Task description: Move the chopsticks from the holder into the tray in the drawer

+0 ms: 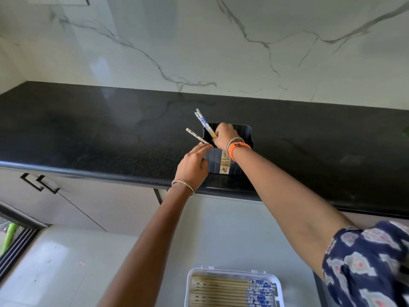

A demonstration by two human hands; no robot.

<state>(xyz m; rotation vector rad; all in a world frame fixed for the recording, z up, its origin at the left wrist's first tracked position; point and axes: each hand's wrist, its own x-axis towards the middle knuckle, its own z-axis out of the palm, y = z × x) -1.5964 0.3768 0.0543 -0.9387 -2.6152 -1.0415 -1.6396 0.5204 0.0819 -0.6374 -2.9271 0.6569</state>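
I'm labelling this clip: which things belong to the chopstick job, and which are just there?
Job: patterned wooden chopsticks gripped by right hand; black plastic holder, steadied by left hand; clear plastic tray.
Just there: black granite counter; cabinet handles.

No legible text anywhere. Only candidate: a narrow tan label strip on the near wall of the dark holder on the bench. It carries small printed lines and a picture motif, all too blurred to read. Chopsticks in the near tray show blue pattern only, no lettering.
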